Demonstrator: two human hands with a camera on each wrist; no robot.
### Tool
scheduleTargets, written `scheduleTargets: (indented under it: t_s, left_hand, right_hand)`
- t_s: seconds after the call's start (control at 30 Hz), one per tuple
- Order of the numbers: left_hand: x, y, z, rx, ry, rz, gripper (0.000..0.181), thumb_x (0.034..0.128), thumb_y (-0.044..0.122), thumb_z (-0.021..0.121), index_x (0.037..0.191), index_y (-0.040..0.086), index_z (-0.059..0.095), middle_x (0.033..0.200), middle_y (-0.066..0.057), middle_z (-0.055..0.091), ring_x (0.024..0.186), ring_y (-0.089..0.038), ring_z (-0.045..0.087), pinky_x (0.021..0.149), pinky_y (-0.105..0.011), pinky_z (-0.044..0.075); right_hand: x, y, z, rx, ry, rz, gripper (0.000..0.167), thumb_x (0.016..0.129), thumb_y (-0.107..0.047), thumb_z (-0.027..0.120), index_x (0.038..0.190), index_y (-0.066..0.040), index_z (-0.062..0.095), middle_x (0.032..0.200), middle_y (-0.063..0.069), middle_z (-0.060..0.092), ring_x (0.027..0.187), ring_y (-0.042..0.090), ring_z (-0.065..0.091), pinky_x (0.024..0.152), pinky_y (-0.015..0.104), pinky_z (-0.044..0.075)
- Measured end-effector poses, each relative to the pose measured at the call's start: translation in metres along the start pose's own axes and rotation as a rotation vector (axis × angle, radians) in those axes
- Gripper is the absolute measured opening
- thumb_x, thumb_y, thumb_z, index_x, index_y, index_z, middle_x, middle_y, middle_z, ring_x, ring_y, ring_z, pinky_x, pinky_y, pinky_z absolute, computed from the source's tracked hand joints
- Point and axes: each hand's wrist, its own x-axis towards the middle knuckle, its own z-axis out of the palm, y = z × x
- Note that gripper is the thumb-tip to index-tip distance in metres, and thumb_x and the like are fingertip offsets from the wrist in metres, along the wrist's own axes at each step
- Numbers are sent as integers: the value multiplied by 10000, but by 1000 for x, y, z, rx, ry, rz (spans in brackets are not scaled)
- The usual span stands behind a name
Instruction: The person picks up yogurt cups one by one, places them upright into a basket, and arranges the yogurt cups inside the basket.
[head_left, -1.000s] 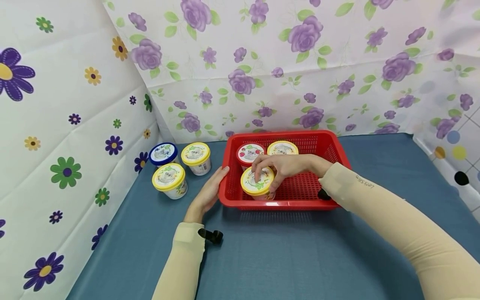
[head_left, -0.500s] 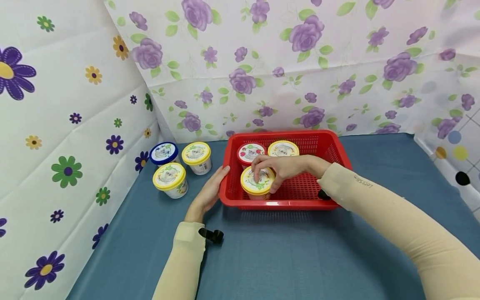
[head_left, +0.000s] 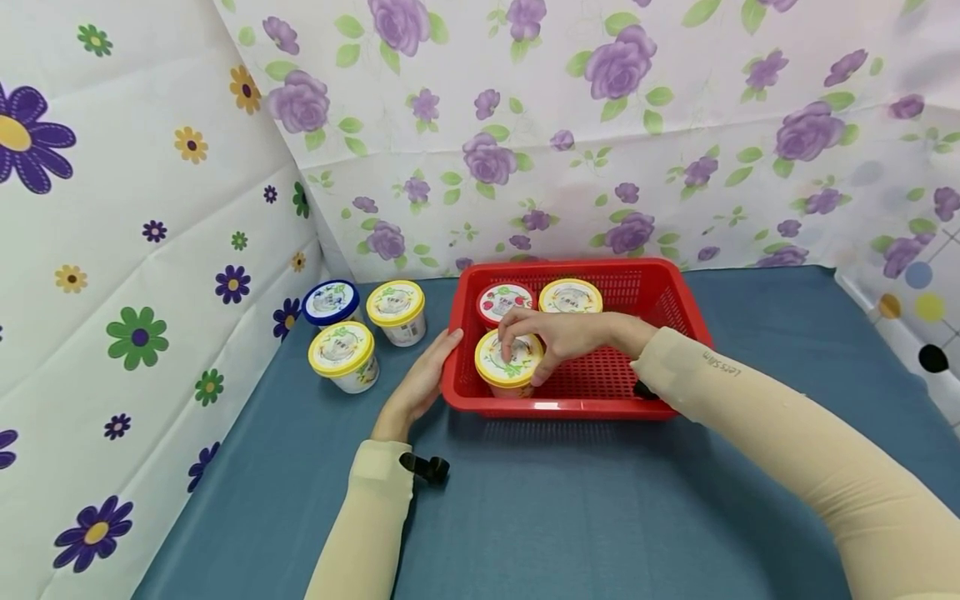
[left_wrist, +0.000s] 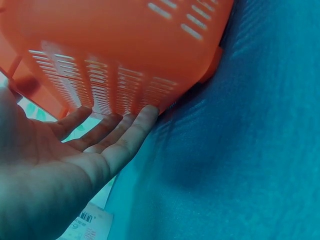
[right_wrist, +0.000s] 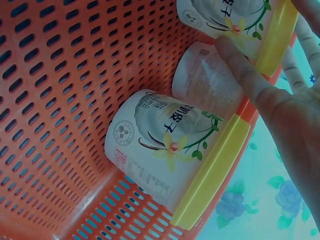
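My right hand (head_left: 566,337) grips a yellow-lidded tub (head_left: 491,358) at the front left inside the red basket (head_left: 570,408). In the right wrist view the thumb lies against that tub's printed side (right_wrist: 240,37), with other fingers across the lid. Behind it stand a red-lidded tub (head_left: 498,300) and another yellow-lidded tub (head_left: 570,296). My left hand (head_left: 416,383) holds the basket's left side, thumb over the rim. Its fingertips touch the slotted outer wall in the left wrist view, where the thumb is mostly cut off.
Left of the basket, a blue-lidded tub (head_left: 332,302) and two yellow-lidded tubs, one in front (head_left: 352,371) and one behind (head_left: 405,325), stand on the blue cloth (head_left: 540,508). Flower-printed sheets (head_left: 487,208) hang behind and at the left.
The gripped tub has shifted slightly left inside the basket along with my right hand. My left hand stays on the basket's side. The head view has shifted a little.
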Motion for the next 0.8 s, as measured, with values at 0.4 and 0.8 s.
scheduleTargets:
  t_s: [0.4,0.8]
  left_hand:
    - [1,-1,-1,-2,-3,1,679,1076,572,446,1614,189,289,1485,-97,528,1281,-240,564,1022,-362,532]
    - [-1,1,0,7,4,-6,652,1085,553,434,1608,190,296,1475,-99,540,1265,-236,574,1006,-352,540]
  right_hand:
    - [5,0,2,12,13,13,370,846,-133,876,1158,-174,682,1452,33,397,1381,245,340,1167,495,338]
    - [3,-2,2,27,6,8,376,855,-127,859,1189,-160,690,1449,48,407,1376,255,348,1162,500,354]
